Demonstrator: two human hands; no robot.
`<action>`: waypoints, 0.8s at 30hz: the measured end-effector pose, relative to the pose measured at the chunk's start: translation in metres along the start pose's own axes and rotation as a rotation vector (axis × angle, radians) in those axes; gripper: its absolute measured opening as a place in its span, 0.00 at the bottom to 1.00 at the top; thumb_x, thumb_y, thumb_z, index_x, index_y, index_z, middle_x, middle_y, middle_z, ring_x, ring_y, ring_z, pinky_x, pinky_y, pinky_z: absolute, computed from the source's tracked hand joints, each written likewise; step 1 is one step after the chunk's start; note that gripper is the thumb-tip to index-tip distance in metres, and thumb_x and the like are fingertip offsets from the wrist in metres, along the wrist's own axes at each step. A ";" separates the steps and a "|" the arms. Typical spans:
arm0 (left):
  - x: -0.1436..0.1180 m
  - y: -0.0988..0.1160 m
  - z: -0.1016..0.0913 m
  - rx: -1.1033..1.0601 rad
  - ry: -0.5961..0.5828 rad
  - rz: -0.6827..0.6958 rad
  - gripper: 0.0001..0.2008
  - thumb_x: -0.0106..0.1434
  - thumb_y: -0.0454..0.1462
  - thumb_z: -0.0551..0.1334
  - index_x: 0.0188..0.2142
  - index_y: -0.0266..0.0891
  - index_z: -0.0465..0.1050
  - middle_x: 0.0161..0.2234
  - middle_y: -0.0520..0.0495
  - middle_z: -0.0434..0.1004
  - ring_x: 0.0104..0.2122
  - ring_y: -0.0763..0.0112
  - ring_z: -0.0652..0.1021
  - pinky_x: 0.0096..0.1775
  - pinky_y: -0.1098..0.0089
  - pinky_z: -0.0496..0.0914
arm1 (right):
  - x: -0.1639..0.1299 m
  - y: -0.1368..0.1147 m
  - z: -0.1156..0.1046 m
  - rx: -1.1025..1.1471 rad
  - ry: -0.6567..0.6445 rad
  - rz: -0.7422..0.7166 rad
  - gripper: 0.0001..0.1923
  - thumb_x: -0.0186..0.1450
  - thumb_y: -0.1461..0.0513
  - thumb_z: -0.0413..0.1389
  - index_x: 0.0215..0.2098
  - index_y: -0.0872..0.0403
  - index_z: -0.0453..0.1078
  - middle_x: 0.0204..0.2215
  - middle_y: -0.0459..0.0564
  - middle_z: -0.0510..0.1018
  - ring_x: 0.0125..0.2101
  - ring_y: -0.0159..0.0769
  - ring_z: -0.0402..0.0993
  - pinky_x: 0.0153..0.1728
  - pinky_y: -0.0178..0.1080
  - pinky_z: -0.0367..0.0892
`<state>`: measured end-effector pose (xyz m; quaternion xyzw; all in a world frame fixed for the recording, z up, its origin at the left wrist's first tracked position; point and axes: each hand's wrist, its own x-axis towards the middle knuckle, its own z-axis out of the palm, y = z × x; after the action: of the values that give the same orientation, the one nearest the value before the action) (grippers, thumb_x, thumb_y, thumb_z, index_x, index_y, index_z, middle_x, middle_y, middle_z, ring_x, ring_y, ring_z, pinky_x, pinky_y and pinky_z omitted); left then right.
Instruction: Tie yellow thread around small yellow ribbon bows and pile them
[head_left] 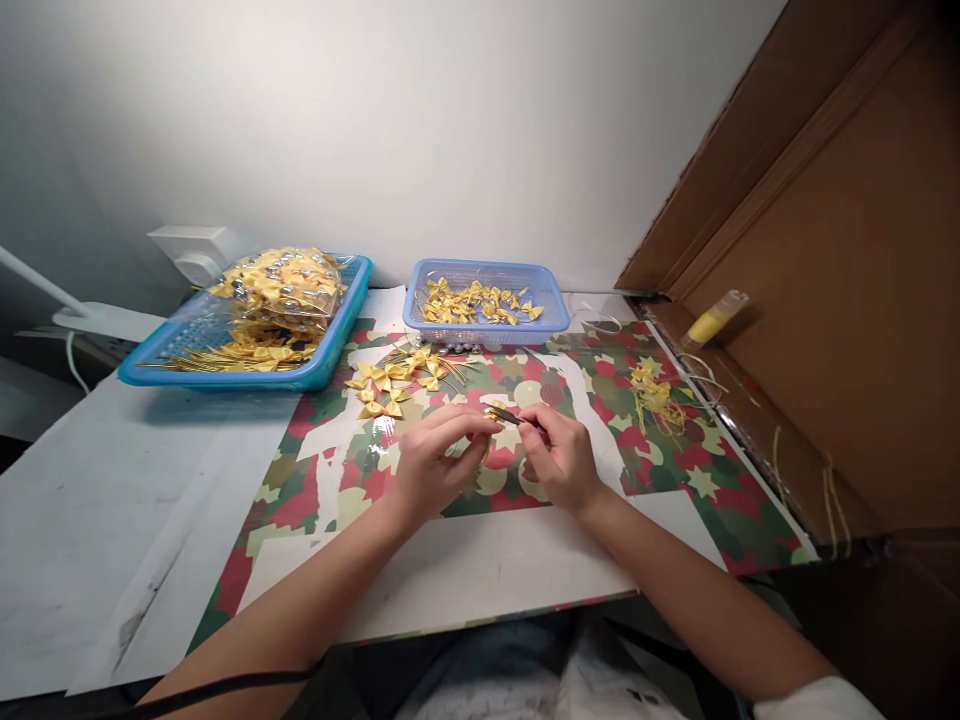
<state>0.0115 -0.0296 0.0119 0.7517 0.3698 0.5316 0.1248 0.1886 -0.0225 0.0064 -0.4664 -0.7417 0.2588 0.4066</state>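
Both hands pinch a small gold ribbon bow over a patterned desk mat.

The desk (90,520) carries a star-patterned mat (675,470), a large blue tray (330,350) heaped with bagged bows, and a smaller blue basket (486,332) of loose ones. A pile of gold bows (390,385) lies just beyond the hands, and a tangle of yellow thread (654,395) sits to the right. The left hand (431,465) and right hand (559,460) meet at the bow (501,413), fingers pressed together on it and its thin wire stem. Judging from such a slight grip, the bow may slip or twist loose, and a sweeping wrist could scatter the nearby pile.
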 end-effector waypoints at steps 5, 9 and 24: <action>0.000 0.000 0.000 0.014 0.005 -0.009 0.09 0.60 0.28 0.59 0.32 0.41 0.76 0.28 0.49 0.80 0.28 0.73 0.78 0.31 0.73 0.73 | 0.000 -0.003 0.000 0.003 0.011 -0.009 0.10 0.67 0.59 0.46 0.29 0.52 0.63 0.19 0.43 0.68 0.21 0.31 0.66 0.24 0.33 0.59; -0.001 0.001 0.001 0.017 -0.027 -0.051 0.09 0.61 0.30 0.58 0.32 0.42 0.75 0.29 0.49 0.80 0.29 0.72 0.78 0.32 0.72 0.72 | 0.000 -0.003 0.001 0.004 0.014 -0.001 0.11 0.67 0.58 0.46 0.28 0.52 0.62 0.19 0.43 0.67 0.20 0.31 0.65 0.24 0.34 0.59; 0.003 0.001 0.003 -0.546 0.045 -0.788 0.11 0.57 0.43 0.66 0.35 0.39 0.71 0.26 0.51 0.75 0.26 0.75 0.75 0.29 0.75 0.70 | 0.014 0.017 -0.023 -0.014 0.008 -0.198 0.07 0.61 0.58 0.56 0.29 0.53 0.67 0.16 0.39 0.63 0.17 0.27 0.57 0.20 0.32 0.54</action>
<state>0.0153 -0.0274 0.0137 0.4825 0.4758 0.5377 0.5017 0.2124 -0.0030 0.0108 -0.3949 -0.7843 0.2102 0.4298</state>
